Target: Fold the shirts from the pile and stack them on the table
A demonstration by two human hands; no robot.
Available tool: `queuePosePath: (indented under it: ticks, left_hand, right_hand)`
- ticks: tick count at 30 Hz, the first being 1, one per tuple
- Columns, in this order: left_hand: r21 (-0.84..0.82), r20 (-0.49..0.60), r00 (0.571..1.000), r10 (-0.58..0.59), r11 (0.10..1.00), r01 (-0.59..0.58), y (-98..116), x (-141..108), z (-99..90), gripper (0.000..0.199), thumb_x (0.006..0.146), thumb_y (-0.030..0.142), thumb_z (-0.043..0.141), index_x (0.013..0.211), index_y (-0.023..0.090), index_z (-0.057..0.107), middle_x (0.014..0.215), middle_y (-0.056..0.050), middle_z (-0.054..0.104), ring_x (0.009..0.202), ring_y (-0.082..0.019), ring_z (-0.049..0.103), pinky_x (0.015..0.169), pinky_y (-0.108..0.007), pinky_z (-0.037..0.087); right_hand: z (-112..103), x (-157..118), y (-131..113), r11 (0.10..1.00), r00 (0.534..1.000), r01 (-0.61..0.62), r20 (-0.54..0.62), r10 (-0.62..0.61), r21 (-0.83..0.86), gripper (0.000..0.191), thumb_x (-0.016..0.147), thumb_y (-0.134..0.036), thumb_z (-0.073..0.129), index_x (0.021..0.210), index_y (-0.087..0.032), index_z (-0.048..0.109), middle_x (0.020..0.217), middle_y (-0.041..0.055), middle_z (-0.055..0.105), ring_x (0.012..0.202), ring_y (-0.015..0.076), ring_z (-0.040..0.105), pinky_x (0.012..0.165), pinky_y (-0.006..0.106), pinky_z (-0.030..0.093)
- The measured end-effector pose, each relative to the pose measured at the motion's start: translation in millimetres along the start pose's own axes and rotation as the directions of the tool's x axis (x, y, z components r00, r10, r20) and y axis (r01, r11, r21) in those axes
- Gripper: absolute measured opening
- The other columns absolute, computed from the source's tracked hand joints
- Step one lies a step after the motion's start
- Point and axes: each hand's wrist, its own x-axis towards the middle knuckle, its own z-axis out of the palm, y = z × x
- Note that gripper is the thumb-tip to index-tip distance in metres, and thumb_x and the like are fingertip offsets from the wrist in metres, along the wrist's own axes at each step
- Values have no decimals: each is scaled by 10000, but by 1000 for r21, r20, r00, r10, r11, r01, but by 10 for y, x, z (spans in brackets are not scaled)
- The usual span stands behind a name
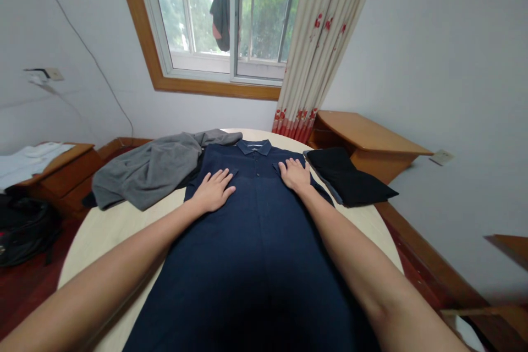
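A navy button-up shirt (258,220) lies front side up on the round table, its collar toward the window. My left hand (213,191) rests flat on the left chest of the shirt, fingers spread and pointing toward the collar. On the right chest, my right hand (294,174) lies flat too, its fingers stretched out and fairly close together. Neither hand grips the cloth. The near end of the shirt falls into dark shadow at the bottom of the view.
Rumpled grey clothing (152,168) covers the table's (124,231) far left. Folded black clothing (350,179) lies at its right edge. Behind stand a wooden desk (371,129), a curtain (317,49) and a window. A black bag (28,228) sits at left, beside a wooden cabinet (78,170).
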Motion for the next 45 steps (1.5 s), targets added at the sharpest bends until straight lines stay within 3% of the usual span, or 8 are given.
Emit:
queuePosePath:
  ticks: [9, 19, 23, 28, 31, 35, 41, 45]
  left_hand:
    - [-28, -8, 1000, -4, 1000, 4, 63, -640, -2, 637, 999, 561, 254, 1526, 233, 395, 1643, -72, 231, 1523, -256, 179, 1207, -505, 189]
    - [23, -16, 984, -178, 984, 178, 372, -1510, -5, 623, 1012, 524, 273, 1536, 204, 376, 1630, -113, 255, 1512, -292, 214, 1184, -532, 224]
    - [44, -78, 925, -372, 925, 376, 494, -1866, -55, 659, 1009, 524, 304, 1524, 120, 384, 1608, -196, 284, 1490, -324, 263, 1157, -524, 269]
    - [59, -148, 856, -495, 860, 507, 687, -2312, -235, 574, 994, 436, 399, 1430, 73, 486, 1348, -233, 583, 1234, -343, 549, 959, -430, 455]
    - [-35, -81, 853, -515, 857, 514, 807, -2536, -312, 554, 987, 389, 429, 1452, 89, 455, 1297, -218, 609, 1109, -307, 637, 879, -368, 488]
    - [-227, 59, 833, -550, 806, 547, 771, -2737, -323, 598, 946, 367, 509, 1473, 98, 418, 1306, -218, 633, 1160, -320, 640, 922, -391, 489]
    - [-662, 88, 897, -433, 648, 378, 434, -2841, -338, 571, 740, 395, 682, 1234, 111, 647, 1220, -145, 711, 1138, -314, 663, 979, -372, 497]
    - [-848, 65, 956, -287, 489, 205, 544, -2723, -477, 514, 723, 497, 636, 1060, 118, 720, 1077, -114, 764, 979, -318, 713, 891, -404, 549]
  right_hand:
    - [-79, -1110, -573, 946, 946, 290, 108, -307, 145, 614, 1024, -516, 272, 1528, -184, 379, 1624, 95, 286, 1508, 236, 226, 1213, 464, 163]
    - [-171, -1997, -511, 916, 926, 356, 65, -373, 187, 612, 1016, -502, 330, 1519, -163, 402, 1603, 126, 325, 1499, 256, 255, 1209, 469, 183]
    - [-171, -2135, -466, 904, 927, 363, 10, -375, 225, 589, 1013, -478, 357, 1498, -155, 441, 1576, 126, 379, 1480, 261, 302, 1207, 458, 206]
    - [-148, -2154, -447, 898, 929, 365, -27, -370, 245, 558, 1006, -457, 380, 1451, -145, 509, 1529, 128, 452, 1448, 265, 369, 1193, 448, 257]
    - [-131, -2141, -436, 894, 927, 372, -51, -372, 248, 549, 1003, -447, 393, 1435, -138, 527, 1517, 133, 467, 1441, 266, 382, 1191, 445, 266]
    - [-104, -2129, -418, 886, 925, 378, -64, -375, 268, 531, 996, -444, 416, 1420, -151, 548, 1504, 134, 484, 1431, 270, 398, 1186, 449, 279]
    - [-90, -2130, -408, 880, 924, 380, -84, -372, 284, 519, 987, -428, 445, 1404, -143, 564, 1491, 143, 498, 1421, 272, 415, 1185, 444, 284]
    - [-118, -2140, -410, 876, 923, 384, -86, -376, 293, 519, 986, -416, 447, 1404, -131, 563, 1487, 145, 503, 1416, 280, 421, 1182, 453, 290]
